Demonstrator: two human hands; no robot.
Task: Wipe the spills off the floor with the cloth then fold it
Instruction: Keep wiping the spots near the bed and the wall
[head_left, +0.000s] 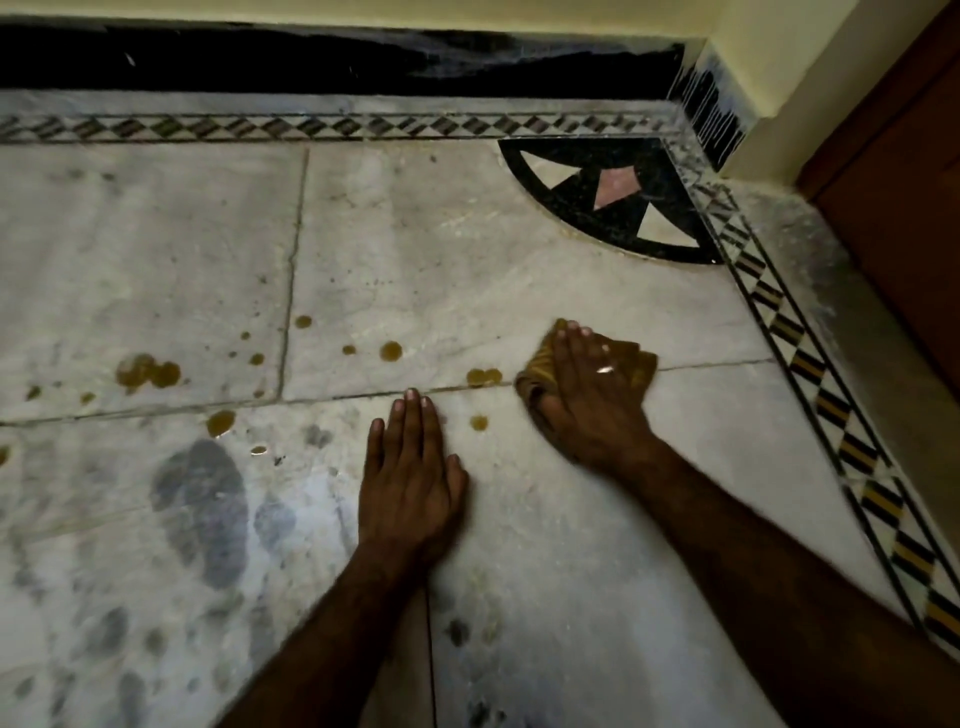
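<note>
The right hand (587, 384) lies flat, fingers spread, pressing down on a bunched mustard-yellow cloth (636, 364) on the pale grey-veined marble floor (415, 249); the cloth sits under the palm and shows past the fingertips and on both sides. The left hand (410, 467) rests open, palm down on bare marble, holding nothing, near the right hand. Amber-brown liquid spills (148, 370) dot the tiles to the left of the cloth; the nearest drop (483, 376) lies just beside the cloth's left edge.
</note>
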